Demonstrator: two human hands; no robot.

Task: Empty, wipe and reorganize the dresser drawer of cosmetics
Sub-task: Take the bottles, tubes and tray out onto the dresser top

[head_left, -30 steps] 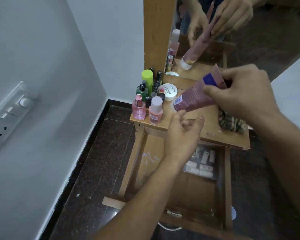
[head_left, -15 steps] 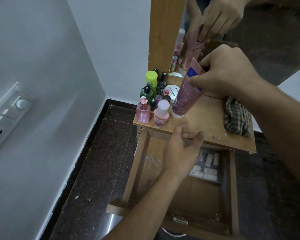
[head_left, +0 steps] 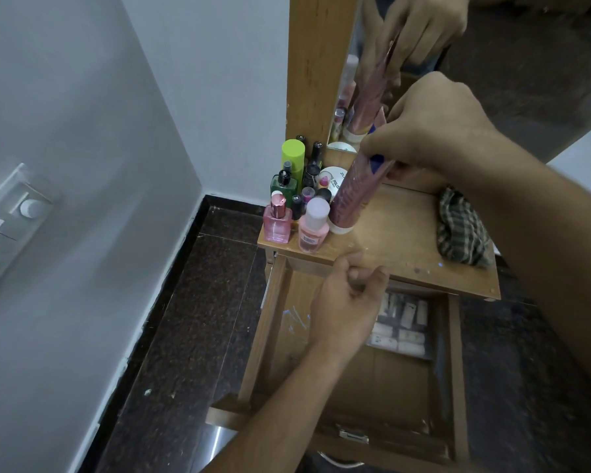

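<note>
My right hand (head_left: 430, 128) grips the crimped top of a pink tube (head_left: 354, 192), which stands cap down on the wooden dresser top (head_left: 400, 233) beside a cluster of cosmetics. That cluster holds a pink perfume bottle (head_left: 277, 221), a pink bottle with a white cap (head_left: 314, 228), a green-capped can (head_left: 293, 155) and a round white jar (head_left: 333, 179). My left hand (head_left: 347, 302) hovers over the open drawer (head_left: 454, 370) just below the dresser's front edge, fingers loosely curled and holding nothing. Small white items (head_left: 403, 327) lie at the drawer's back.
A checked cloth (head_left: 461, 230) lies bunched at the right of the dresser top. A mirror (head_left: 492, 46) in a wooden frame rises behind it. White walls and a switch panel (head_left: 4, 227) are to the left, with dark speckled floor (head_left: 202, 302) below.
My right hand swung the tube from lying tilted to upright and set it cap down beside the bottles. My left hand stayed near the dresser edge.
</note>
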